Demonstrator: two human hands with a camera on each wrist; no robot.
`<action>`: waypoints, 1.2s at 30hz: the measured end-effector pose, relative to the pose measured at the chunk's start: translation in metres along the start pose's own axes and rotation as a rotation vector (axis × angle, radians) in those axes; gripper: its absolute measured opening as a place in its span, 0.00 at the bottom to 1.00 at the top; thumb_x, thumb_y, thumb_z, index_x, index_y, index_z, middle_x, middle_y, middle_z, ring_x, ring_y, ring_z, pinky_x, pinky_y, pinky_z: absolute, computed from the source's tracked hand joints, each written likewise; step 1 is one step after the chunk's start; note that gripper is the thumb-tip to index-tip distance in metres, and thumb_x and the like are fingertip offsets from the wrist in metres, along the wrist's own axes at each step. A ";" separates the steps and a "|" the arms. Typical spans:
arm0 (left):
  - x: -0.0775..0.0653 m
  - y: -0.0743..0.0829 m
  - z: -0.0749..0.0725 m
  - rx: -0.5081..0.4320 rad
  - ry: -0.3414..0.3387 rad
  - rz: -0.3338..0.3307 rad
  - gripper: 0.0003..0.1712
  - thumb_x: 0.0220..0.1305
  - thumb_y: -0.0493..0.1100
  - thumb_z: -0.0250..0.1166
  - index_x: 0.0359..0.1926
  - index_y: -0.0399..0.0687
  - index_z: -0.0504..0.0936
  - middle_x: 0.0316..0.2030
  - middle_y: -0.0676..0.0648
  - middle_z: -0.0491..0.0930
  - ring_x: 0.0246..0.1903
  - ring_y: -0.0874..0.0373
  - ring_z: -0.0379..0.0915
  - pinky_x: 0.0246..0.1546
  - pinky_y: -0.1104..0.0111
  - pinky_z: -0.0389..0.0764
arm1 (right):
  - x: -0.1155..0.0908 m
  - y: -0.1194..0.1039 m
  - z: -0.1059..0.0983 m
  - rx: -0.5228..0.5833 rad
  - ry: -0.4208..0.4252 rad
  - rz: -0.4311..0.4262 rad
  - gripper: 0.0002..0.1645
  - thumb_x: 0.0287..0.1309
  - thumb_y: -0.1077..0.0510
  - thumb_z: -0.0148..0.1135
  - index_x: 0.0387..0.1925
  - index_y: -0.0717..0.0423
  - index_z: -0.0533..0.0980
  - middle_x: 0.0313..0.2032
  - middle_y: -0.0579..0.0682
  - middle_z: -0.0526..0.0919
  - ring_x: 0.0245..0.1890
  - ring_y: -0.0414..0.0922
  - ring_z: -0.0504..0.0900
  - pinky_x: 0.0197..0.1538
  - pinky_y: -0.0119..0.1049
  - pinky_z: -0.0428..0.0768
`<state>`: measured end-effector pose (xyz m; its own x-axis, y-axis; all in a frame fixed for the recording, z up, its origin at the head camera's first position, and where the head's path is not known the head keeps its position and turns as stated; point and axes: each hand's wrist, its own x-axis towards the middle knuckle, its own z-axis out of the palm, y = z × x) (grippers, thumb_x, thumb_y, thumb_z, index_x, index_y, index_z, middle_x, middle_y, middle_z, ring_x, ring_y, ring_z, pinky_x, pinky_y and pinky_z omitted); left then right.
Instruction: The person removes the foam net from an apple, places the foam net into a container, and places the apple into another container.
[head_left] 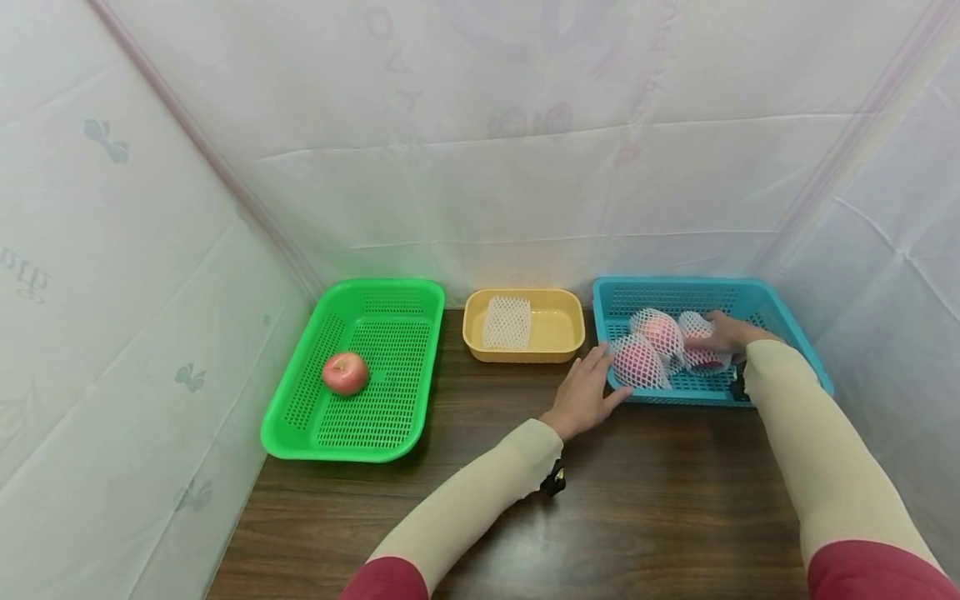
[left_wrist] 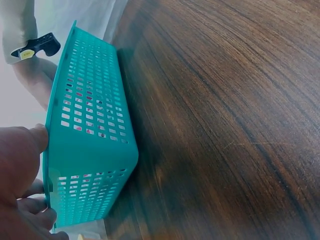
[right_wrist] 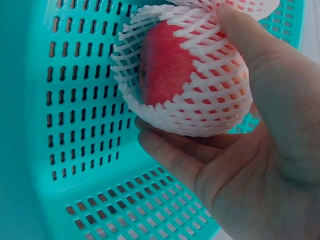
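My right hand (head_left: 723, 333) grips an apple in a white foam net (right_wrist: 215, 100) inside the blue basket (head_left: 795, 346). The thumb lies on top of the net and the fingers curl underneath; some red skin shows through the net's open end. Two more netted apples, a front one (head_left: 636, 363) and one behind it (head_left: 658, 332), lie to its left in that basket. With thumb and fingers on either side, my left hand (head_left: 583, 398) holds the basket's near left corner by the rim.
On the left stands a green basket (head_left: 296, 433) with one bare apple (head_left: 345, 373) in it. Between the baskets is a yellow tray (head_left: 558, 333) holding a flat foam net (head_left: 507, 323). White sheeting (head_left: 450, 192) walls in the dark wooden table (head_left: 637, 508).
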<state>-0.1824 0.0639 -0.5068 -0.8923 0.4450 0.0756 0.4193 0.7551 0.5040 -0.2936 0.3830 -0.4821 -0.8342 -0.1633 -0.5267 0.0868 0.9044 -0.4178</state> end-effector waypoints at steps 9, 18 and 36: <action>0.000 -0.001 0.001 0.002 0.000 0.019 0.40 0.74 0.61 0.60 0.77 0.45 0.65 0.79 0.47 0.55 0.78 0.54 0.50 0.76 0.55 0.55 | -0.001 -0.003 0.001 -0.040 0.053 0.000 0.71 0.60 0.27 0.64 0.73 0.79 0.43 0.67 0.86 0.49 0.63 0.81 0.59 0.56 0.72 0.73; 0.000 -0.003 0.002 0.009 0.015 0.034 0.40 0.74 0.61 0.60 0.76 0.44 0.65 0.79 0.46 0.55 0.78 0.53 0.51 0.76 0.55 0.56 | -0.003 -0.003 -0.002 -0.036 0.072 0.022 0.74 0.59 0.28 0.65 0.73 0.80 0.37 0.67 0.87 0.46 0.64 0.84 0.53 0.60 0.76 0.66; 0.000 -0.002 0.001 0.017 0.003 0.021 0.39 0.75 0.60 0.60 0.76 0.44 0.65 0.79 0.47 0.55 0.78 0.56 0.49 0.76 0.56 0.55 | -0.007 0.001 -0.013 -0.211 0.158 -0.002 0.64 0.60 0.33 0.66 0.64 0.88 0.54 0.58 0.86 0.65 0.55 0.78 0.72 0.53 0.67 0.78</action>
<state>-0.1832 0.0631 -0.5082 -0.8836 0.4596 0.0889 0.4410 0.7535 0.4875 -0.2950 0.3900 -0.4693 -0.9106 -0.1166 -0.3966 -0.0167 0.9690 -0.2466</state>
